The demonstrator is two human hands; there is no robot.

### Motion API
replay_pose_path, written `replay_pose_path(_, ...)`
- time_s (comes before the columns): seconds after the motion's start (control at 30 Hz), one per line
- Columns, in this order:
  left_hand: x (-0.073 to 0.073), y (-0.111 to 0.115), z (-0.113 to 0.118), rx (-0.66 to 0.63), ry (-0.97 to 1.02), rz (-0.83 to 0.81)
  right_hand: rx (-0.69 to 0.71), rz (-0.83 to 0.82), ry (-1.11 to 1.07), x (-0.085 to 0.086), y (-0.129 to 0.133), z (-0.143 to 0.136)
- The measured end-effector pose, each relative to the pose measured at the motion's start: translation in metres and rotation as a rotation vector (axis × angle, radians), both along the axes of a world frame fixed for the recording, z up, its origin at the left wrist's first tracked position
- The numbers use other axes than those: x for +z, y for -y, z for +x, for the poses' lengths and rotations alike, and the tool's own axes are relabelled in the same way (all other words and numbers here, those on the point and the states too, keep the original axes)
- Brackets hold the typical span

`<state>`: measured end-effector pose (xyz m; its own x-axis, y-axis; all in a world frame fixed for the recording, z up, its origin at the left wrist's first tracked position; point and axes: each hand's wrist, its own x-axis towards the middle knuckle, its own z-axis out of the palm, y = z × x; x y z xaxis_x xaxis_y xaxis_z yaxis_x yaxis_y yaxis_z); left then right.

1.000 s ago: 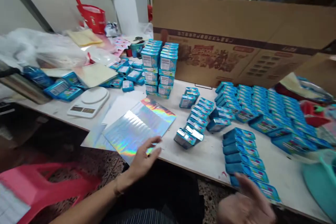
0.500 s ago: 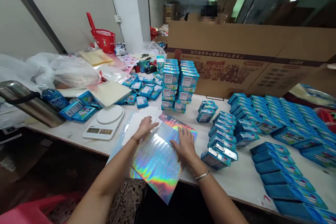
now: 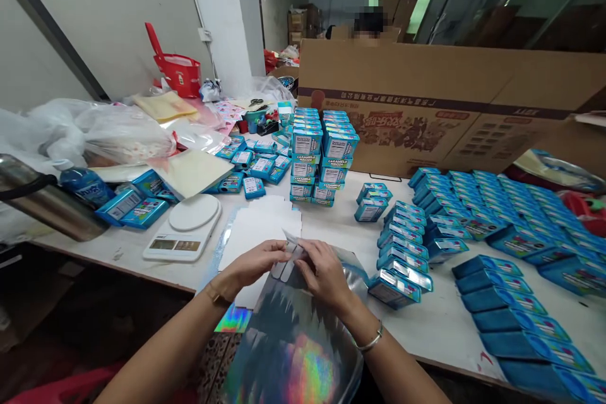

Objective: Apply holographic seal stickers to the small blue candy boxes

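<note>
A shiny holographic sheet hangs over the table's front edge, its lower part bowed. At its upper edge, my left hand pinches a small pale flap, fingers closed. My right hand grips the same edge from the other side, with its fingers bent over the folded part. The two hands almost meet there. Under my left hand lie white card sheets, over a bluish shiny layer. To the right of my right hand stands a row of small blue boxes.
A white kitchen scale sits to the left, by a steel flask. Stacked blue cartons stand ahead, before a large cardboard box. More blue boxes fill the right side. Behind the cardboard, a person's head partly shows.
My hands have gone from lying spread on the flat sheet to closing on its upper edge. The sheet is now lifted, bent and drawn toward me, uncovering more white card.
</note>
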<state>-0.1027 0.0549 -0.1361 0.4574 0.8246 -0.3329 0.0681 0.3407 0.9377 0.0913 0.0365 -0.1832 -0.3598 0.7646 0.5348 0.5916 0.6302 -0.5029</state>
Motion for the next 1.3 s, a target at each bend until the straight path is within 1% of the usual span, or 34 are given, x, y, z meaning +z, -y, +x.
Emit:
replay_pose_path(0.1, 0.005, 0.023, 0.004, 0.071, 0.063, 0.001, 0.076, 0.057, -0.026, 0.011, 0.013, -0.007)
replay_pose_path(0.2, 0.015, 0.037, 0.008, 0.167, 0.072, 0.011, 0.129, 0.134, -0.084, 0.026, 0.023, -0.006)
replay_pose_path(0.33, 0.038, 0.055, 0.017, 0.214, 0.065, 0.054, 0.113, 0.224, -0.163, 0.055, 0.035, 0.004)
replay_pose_path(0.43, 0.053, 0.069, 0.03, 0.29, 0.016, 0.097, 0.093, 0.322, -0.114, 0.075, 0.047, 0.016)
replay_pose_path(0.5, 0.059, 0.077, 0.039, 0.33, -0.008, 0.103, 0.063, 0.409, -0.073, 0.083, 0.055, 0.025)
replay_pose_path(0.63, 0.066, 0.093, 0.055, 0.32, -0.042, 0.129, 0.03, 0.606, -0.061, 0.086, 0.071, 0.042)
replay_pose_path(0.7, 0.07, 0.1, 0.061, 0.316, -0.069, 0.167, 0.031, 0.652, -0.073, 0.085, 0.077, 0.049)
replay_pose_path(0.8, 0.078, 0.11, 0.069, 0.374, -0.114, 0.199, 0.037, 0.664, -0.095, 0.085, 0.086, 0.057)
replay_pose_path(0.87, 0.083, 0.115, 0.073, 0.408, -0.13, 0.226, 0.037, 0.643, -0.12, 0.087, 0.091, 0.06)
replay_pose_path(0.93, 0.085, 0.118, 0.077, 0.403, -0.124, 0.243, 0.03, 0.601, -0.151, 0.088, 0.093, 0.061)
replay_pose_path(1.03, 0.082, 0.119, 0.081, 0.381, -0.103, 0.208, 0.006, 0.572, -0.17, 0.09, 0.093, 0.061)
replay_pose_path(1.17, 0.074, 0.112, 0.088, 0.438, -0.032, 0.124, -0.012, 0.629, -0.133, 0.09, 0.096, 0.064)
replay_pose_path(1.23, 0.07, 0.107, 0.09, 0.432, 0.042, 0.05, 0.01, 0.646, -0.101, 0.092, 0.105, 0.072)
replay_pose_path(1.3, 0.066, 0.101, 0.092, 0.429, 0.099, -0.007, 0.03, 0.628, -0.053, 0.096, 0.119, 0.086)
